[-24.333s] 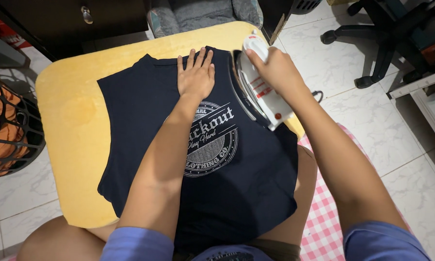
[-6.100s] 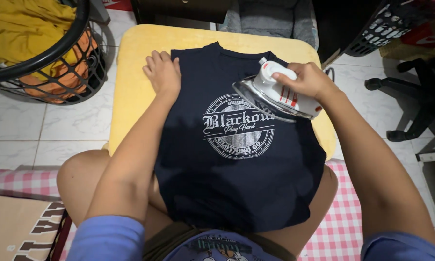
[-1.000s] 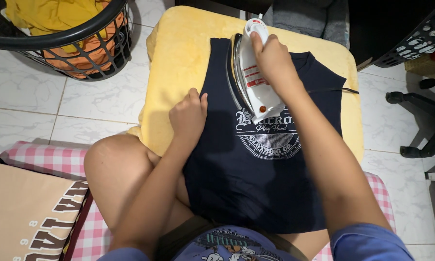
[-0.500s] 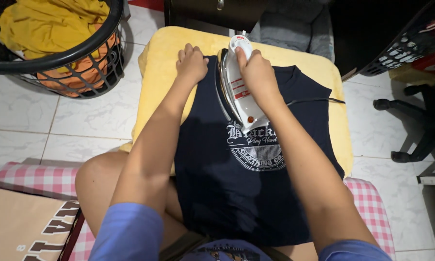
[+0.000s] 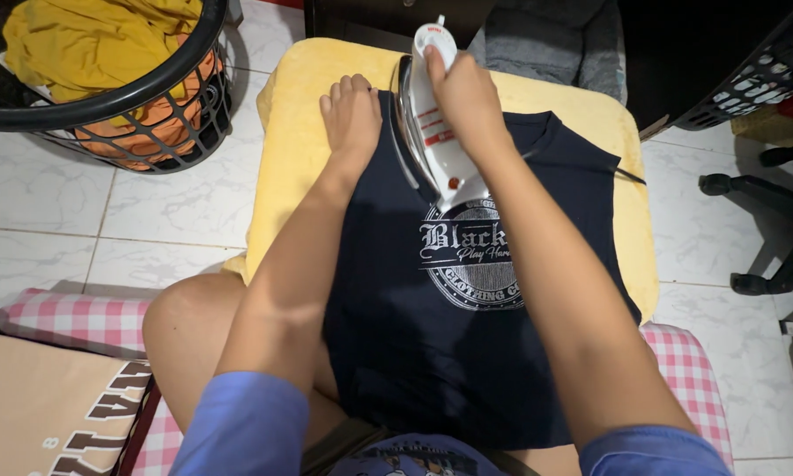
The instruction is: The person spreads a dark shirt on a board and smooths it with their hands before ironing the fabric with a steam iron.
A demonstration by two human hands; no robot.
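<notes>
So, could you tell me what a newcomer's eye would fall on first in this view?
Most likely the white iron, gripped by the right hand near the top of a dark navy shirt spread over a yellow padded board. The left hand presses flat on the shirt just beside it. At the upper left, a black basket holds yellow and orange clothes.

Home: laundry basket (image 5: 150, 97), tiled floor (image 5: 106, 220)

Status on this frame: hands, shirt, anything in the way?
Right hand grip shut on white iron. Left hand flat on navy shirt, beside the iron. Cord trails right, off the ironing path.
</notes>
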